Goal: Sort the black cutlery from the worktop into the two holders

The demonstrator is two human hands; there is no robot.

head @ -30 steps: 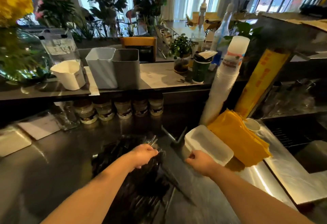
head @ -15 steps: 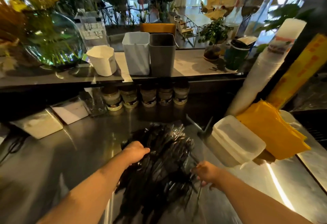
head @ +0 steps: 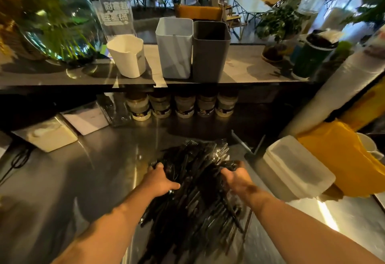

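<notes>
Two fistfuls are the step, we judge: our left hand and right hand clutch black cutlery heaped on the worktop; next, lifting sorted pieces to the white holder and grey holder above.

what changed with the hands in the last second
The right hand moved from beside the plastic tub left onto the right side of the black cutlery pile, gripping it. The left hand shifted to the pile's left edge and grips it too. The pile stays on the worktop; the light grey holder and dark grey holder stay on the shelf.
</notes>
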